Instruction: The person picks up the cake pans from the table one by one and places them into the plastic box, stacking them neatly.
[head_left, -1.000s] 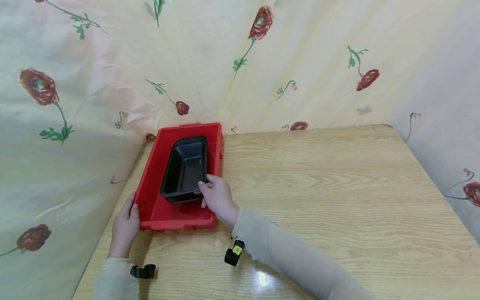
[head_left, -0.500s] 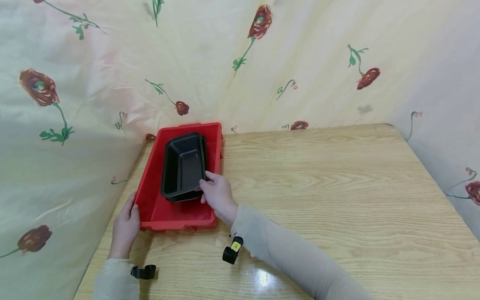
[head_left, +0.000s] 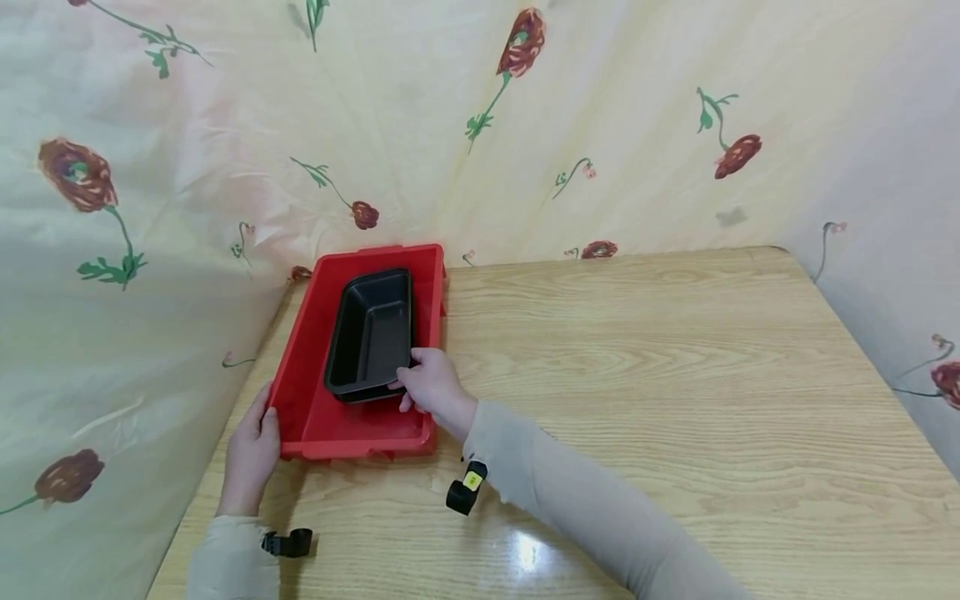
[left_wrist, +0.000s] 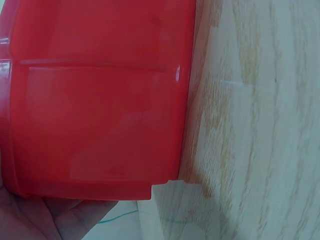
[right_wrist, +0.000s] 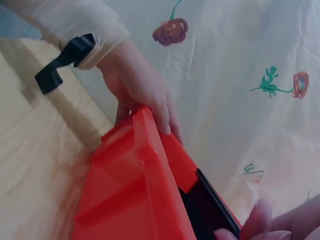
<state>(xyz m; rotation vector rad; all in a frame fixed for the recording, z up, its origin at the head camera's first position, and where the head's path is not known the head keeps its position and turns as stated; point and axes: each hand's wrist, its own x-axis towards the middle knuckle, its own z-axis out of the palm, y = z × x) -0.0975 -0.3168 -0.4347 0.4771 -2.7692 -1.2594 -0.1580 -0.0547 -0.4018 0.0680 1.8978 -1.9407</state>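
Black loaf pans (head_left: pixel 371 333), one nested in another, lie inside a red plastic bin (head_left: pixel 356 450) at the left of the table. My right hand (head_left: pixel 435 387) pinches the near right corner of the top pan, thumb over the rim and the other fingers lower down. My left hand (head_left: pixel 251 458) grips the bin's near left corner, thumb on the rim. In the right wrist view the same left hand (right_wrist: pixel 140 87) wraps the bin's corner, and the right hand's fingertips (right_wrist: pixel 257 220) sit at the pan's rim. The left wrist view is mostly filled by the bin's outer wall (left_wrist: pixel 95 120).
The bin stands on a wood-grain table (head_left: pixel 637 375), near its left and back edges. A flowered cloth (head_left: pixel 420 125) hangs close behind and along both sides. Each wrist carries a black strapped camera mount (head_left: pixel 288 543).
The top pan first shifted up and left, out of line with the one beneath, then came back right and down over it. The right hand moved with it; the left hand stayed on the bin.
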